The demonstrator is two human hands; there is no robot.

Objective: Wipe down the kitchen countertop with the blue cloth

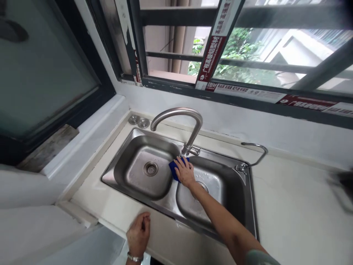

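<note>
Where the back left corner of the counter (pixel 91 184) meets the wall, two round metal discs (pixel 138 121) lie side by side. Lower down, one left hand (pixel 138 232) is at the counter's front edge, its fingers curled in toward the palm in a loose fist, the thumb side up, with one metal band (pixel 135 257) around the wrist. Behind it begins one steel sink (pixel 168 201) with two basins: the left one (pixel 135 176) shows one drain (pixel 150 168) at its centre. On the divider between the basins lies one blue cloth (pixel 173 170), under one right hand (pixel 184 171); that hand is palm down, its fingers slightly spread over the cloth and pointing toward the base of one large curved faucet (pixel 198 127). The right forearm (pixel 215 204) slants from the lower right across the right basin (pixel 216 184), partly covering a second drain (pixel 204 186). Farther right, one thin curved spout (pixel 263 151) stands at the sink's back right corner, and one dark, blurred object (pixel 346 184) sits at the far right.
</note>
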